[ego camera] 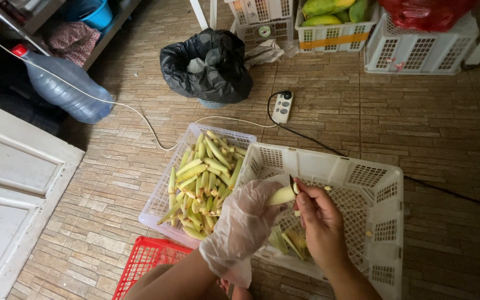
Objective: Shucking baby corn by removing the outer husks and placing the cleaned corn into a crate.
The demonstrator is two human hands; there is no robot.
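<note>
My left hand (pixel 244 222), in a loose clear plastic glove, holds a pale yellow-green peeled stalk piece (pixel 280 195) over a white plastic basket (pixel 387 191). My right hand (pixel 320 225) is bare and grips a small knife (pixel 292 184), whose dark blade rests against the tip of the stalk. Several trimmed peelings (pixel 291 242) lie at the bottom of this basket. To the left stands a second white basket (pixel 159 197) heaped with several peeled yellow-green stalks (pixel 204 178).
A red basket (pixel 143 265) sits at the bottom left. A black bin bag (pixel 209 64), a power strip (pixel 283 106) with cables, a blue water jug (pixel 65 86) and a white door panel (pixel 6 189) lie on the brick floor. White crates (pixel 418 53) stand at the back.
</note>
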